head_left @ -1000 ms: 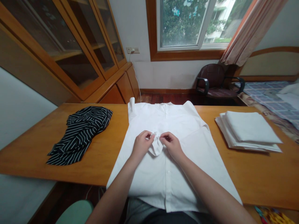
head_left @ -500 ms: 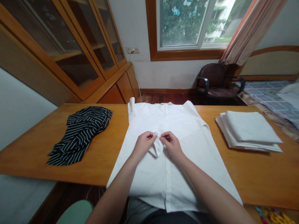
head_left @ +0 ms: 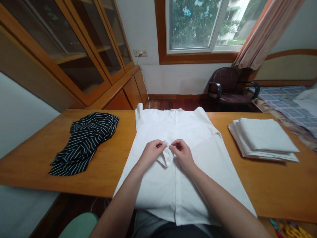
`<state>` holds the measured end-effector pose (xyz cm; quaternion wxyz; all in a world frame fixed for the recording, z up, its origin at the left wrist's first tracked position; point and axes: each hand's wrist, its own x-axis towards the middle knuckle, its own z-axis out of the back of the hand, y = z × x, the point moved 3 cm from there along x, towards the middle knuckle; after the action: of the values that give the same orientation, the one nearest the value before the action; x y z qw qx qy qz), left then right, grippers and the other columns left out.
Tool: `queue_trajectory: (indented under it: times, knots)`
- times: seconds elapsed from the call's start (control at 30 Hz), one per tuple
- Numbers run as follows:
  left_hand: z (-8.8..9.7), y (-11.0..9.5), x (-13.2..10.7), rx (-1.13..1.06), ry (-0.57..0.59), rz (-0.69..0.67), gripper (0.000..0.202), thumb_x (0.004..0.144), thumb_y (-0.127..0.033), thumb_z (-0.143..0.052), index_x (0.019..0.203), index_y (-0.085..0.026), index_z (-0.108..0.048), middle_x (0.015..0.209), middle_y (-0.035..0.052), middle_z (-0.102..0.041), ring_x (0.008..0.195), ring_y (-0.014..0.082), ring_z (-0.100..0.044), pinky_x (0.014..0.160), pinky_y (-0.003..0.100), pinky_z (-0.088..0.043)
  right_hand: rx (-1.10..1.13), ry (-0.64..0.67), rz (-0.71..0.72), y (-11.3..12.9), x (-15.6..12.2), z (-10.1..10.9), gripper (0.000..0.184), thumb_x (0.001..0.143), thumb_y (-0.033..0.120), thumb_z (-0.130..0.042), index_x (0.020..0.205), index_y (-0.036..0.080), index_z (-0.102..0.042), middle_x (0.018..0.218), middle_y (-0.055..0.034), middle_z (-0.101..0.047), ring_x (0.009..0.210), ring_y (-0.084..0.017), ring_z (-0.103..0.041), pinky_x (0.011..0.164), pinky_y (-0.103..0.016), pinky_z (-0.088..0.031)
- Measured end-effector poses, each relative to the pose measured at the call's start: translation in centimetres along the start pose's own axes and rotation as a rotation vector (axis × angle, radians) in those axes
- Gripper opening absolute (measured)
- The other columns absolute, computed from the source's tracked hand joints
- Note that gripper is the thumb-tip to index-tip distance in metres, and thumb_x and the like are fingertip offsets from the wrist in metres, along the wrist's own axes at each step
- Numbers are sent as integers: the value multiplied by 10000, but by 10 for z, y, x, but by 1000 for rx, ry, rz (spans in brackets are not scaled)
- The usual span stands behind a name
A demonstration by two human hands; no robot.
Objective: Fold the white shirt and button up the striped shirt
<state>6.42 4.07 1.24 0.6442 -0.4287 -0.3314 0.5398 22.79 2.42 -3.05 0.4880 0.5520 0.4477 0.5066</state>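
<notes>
From my remote station, I read the white button-front cloth shirt (head_left: 157, 195) lying spread on the orange-brown wooden table (head_left: 115, 158), its near hem past the table edge. I have the left hand (head_left: 152, 153) and the right hand (head_left: 183, 154) above the shirt's middle, fingertips close together. On each, thumb and forefinger pinch the small gathered piece of white cloth (head_left: 166, 159); I cannot tell the remaining fingers' exact contact. Left of the shirt: crumpled black cloth with white stripes (head_left: 85, 142). Right: a stack of folded white cloth (head_left: 267, 136).
</notes>
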Motion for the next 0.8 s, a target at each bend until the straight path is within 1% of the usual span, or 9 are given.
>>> queue_trajectory:
  times: [0.17,0.3,0.4,0.47,0.53,0.6,0.67,0.73,0.8]
  knots:
    - [-1,0,1,6,17,11,258,795,-404,-629,819,-164,-721,782,31,-714,723,185,-630,657,262,-465,-20,-8,22,-1,0,1,157,790,345,-704,836,216,-625,773,2,-636,714,-163,-565,665,-280,-438]
    - [-1,1,1,5,45,1,274,807,-419,-618,831,-167,-724,794,36,-714,756,194,-635,682,267,-469,-50,-7,37,-3,1,1,134,791,325,-694,821,216,-623,755,7,-624,695,-158,-548,651,-277,-424]
    - [0,3,2,7,66,-2,348,853,-472,-560,761,-167,-699,740,31,-686,736,187,-618,675,265,-464,-63,-12,39,-3,1,1,128,788,323,-687,812,215,-623,743,9,-620,686,-158,-539,642,-275,-420]
    - [1,6,2,-30,59,6,429,893,-506,-495,693,-165,-659,687,25,-652,698,177,-599,659,264,-459,-61,-15,36,-3,1,1,126,784,320,-685,811,215,-622,742,8,-619,688,-159,-539,643,-276,-420]
    - [3,9,2,-77,63,7,460,908,-518,-466,669,-165,-638,669,22,-635,684,172,-589,653,263,-457,-63,-13,33,-3,0,1,118,781,312,-684,810,215,-623,743,8,-620,688,-160,-539,645,-278,-420]
    - [2,9,3,-99,99,0,421,898,-499,-490,710,-164,-663,694,24,-649,697,171,-590,656,261,-458,-68,-9,29,-3,0,1,105,778,301,-682,806,217,-625,741,10,-622,683,-159,-538,643,-279,-417]
    - [1,10,4,-113,134,0,342,866,-461,-548,799,-165,-705,762,33,-684,738,176,-607,675,260,-464,-67,-9,26,-3,0,1,95,777,293,-679,804,218,-627,742,10,-624,680,-158,-538,638,-279,-415]
    - [-1,11,5,-138,149,18,295,826,-428,-604,884,-166,-727,855,50,-716,802,191,-630,713,269,-475,-66,-5,25,-3,0,1,92,775,290,-677,805,218,-628,747,7,-629,681,-159,-540,631,-278,-413]
    - [-2,13,7,-157,152,41,285,796,-407,-638,910,-163,-730,901,63,-726,840,204,-641,743,282,-480,-72,2,27,-2,0,1,94,774,289,-675,809,216,-628,754,3,-633,684,-161,-542,629,-278,-411]
